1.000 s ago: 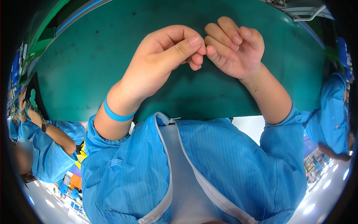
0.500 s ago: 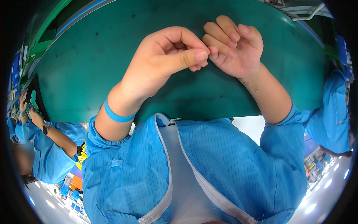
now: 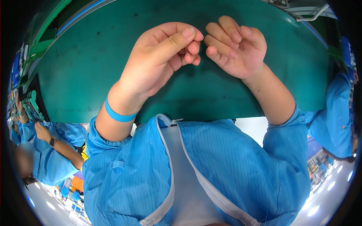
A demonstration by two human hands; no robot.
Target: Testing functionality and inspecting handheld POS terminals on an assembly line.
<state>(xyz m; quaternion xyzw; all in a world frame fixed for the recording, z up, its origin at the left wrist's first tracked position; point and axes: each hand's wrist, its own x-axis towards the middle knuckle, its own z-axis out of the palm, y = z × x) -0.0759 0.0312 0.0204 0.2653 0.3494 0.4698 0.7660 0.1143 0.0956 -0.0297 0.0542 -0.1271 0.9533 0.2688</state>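
My left hand is raised above the green table surface, its thumb pressed against the index finger and the other fingers bent in. Nothing shows between those fingertips. A blue band circles the left wrist. Just to the right is my right hand, palm turned up, with fingers loosely curled and spaced apart and the little finger sticking out toward the left hand. It holds nothing. A narrow gap separates the two hands. Small dark marks show on the right wrist.
To the left, a co-worker in a blue smock wears a wristwatch, near green slotted racks. Another person in blue is at the right edge. Rails border the table's far left, and a white bent bar stands at the far right.
My left hand has drawn back left and slightly up from the right hand's little finger, which it was touching. My right hand has stayed in place. The co-worker's arm at left has shifted.
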